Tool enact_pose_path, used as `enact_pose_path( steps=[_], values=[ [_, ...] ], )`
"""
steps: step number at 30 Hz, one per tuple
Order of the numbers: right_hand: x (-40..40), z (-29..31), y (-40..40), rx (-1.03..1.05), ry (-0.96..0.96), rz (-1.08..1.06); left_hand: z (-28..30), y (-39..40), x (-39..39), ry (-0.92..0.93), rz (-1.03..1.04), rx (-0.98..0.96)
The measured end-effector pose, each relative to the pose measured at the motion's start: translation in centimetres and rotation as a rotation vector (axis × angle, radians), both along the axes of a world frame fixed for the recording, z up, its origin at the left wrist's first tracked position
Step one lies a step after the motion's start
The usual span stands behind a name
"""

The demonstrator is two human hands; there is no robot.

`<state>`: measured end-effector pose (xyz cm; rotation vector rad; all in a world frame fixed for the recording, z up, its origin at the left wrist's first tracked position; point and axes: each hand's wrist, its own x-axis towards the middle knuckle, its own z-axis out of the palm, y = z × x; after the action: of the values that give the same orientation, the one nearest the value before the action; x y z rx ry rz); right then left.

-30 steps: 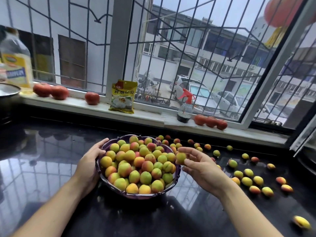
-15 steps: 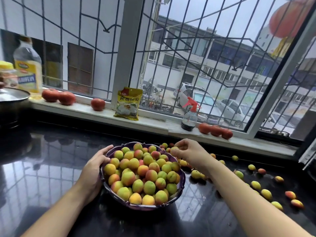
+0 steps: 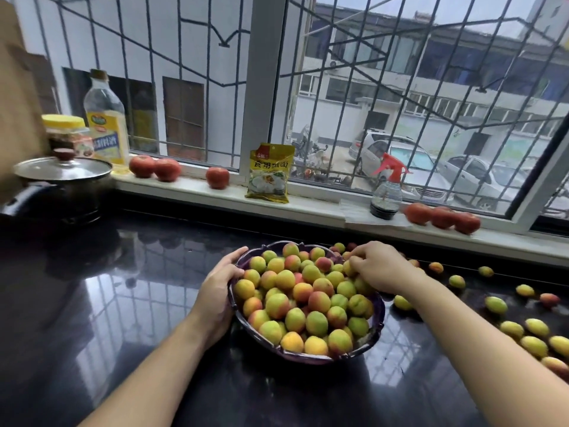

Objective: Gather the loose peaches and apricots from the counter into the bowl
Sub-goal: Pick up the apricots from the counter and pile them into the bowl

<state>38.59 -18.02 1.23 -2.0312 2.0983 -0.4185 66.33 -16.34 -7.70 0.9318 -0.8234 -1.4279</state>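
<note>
1. My left hand (image 3: 220, 291) grips the rim of the purple scalloped glass bowl (image 3: 377, 322), heaped with yellow-red fruit.
2. My right hand (image 3: 380, 265), fingers curled, pinches a small yellow fruit (image 3: 348, 267) over the bowl's far edge.
3. Loose yellow-and-red peaches and apricots (image 3: 535, 328) lie scattered on the glossy black counter (image 3: 123, 303), right of the bowl.

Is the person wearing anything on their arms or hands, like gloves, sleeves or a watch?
Nothing shows. The left hand and right hand are bare, with no gloves, rings or watch in sight. Both forearms are uncovered as far as the picture's lower edge, so any sleeves would begin out of view.
</note>
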Motion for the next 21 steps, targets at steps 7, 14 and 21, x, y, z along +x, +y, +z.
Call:
enact_pose_path(
  steps=[7, 14, 21],
  values=[
    [-0.6, -2.0, -1.0, -0.092, -0.335, -0.026, 0.2, 0.3, -0.5, -0.017, 0.036, -0.041],
    [-1.8, -2.7, -3.6, -0.039, -0.728, -0.137, -0.1, -0.6, -0.5, -0.055, 0.086, -0.098],
    [-6.5, -5.7, -7.8, -0.260, -0.648, -0.236, -0.3, -1.4, -0.3, 0.159, 0.028, 0.025]
  ],
)
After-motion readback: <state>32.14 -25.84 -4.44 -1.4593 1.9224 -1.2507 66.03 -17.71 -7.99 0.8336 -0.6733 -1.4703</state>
